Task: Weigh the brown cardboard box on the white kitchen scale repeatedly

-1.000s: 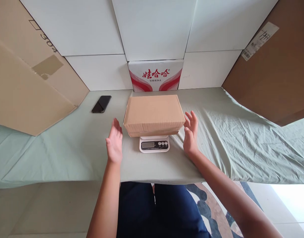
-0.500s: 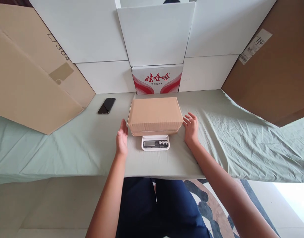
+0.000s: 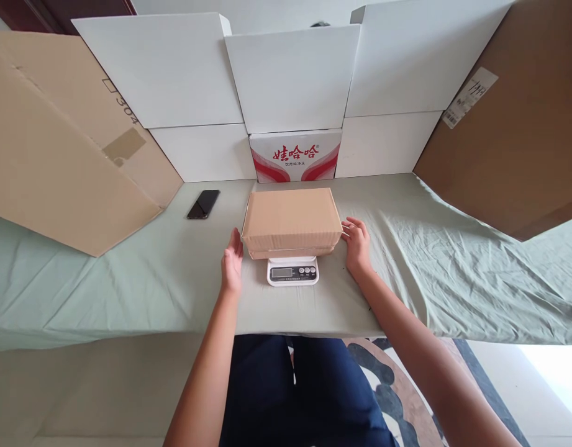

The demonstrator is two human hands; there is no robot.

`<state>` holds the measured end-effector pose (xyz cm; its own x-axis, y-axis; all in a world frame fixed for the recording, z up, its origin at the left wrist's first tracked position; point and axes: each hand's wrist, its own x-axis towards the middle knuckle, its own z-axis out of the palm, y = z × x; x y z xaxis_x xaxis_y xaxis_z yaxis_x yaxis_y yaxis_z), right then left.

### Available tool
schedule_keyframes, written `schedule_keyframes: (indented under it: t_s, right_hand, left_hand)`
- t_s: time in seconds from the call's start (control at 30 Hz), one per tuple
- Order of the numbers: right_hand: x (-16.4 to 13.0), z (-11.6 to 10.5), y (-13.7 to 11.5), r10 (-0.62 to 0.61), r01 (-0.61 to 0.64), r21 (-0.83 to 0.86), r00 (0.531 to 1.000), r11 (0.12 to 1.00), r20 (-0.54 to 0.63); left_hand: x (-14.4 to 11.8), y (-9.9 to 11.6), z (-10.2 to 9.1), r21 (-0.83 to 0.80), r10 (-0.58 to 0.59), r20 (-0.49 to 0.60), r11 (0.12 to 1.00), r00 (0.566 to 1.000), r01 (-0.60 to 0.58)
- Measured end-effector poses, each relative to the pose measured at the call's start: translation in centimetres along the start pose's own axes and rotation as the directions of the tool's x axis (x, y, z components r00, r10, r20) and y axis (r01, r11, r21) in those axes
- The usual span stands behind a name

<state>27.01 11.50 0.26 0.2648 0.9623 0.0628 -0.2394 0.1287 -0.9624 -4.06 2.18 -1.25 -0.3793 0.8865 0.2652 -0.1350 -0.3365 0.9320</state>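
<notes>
A closed brown cardboard box (image 3: 291, 220) rests on a small white digital scale (image 3: 292, 271) on the green cloth-covered table (image 3: 174, 273). My left hand (image 3: 232, 261) is flat and upright at the box's left side, fingertips close to its edge. My right hand (image 3: 356, 244) is at the box's right side, fingers touching or nearly touching it. Neither hand has lifted the box. The scale's display and buttons face me below the box's front edge.
A black phone (image 3: 204, 203) lies on the cloth at the back left. A red-and-white printed carton (image 3: 295, 155) stands behind the box among white panels (image 3: 290, 74). Large brown cardboard sheets lean at the left (image 3: 57, 161) and right (image 3: 513, 136).
Both hands have moved inward from open positions apart from the box until they reach its two sides. The camera view tilted slightly upward.
</notes>
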Motion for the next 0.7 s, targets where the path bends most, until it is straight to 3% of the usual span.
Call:
schedule_keyframes:
  t_s: [0.7]
  right_hand:
    - [-0.52, 0.14, -0.39, -0.027, 0.031, -0.098, 0.999, 0.995, 0.043]
  left_hand:
    - [0.16, 0.21, 0.44, 0.045, 0.005, 0.010, 0.999, 1.000, -0.006]
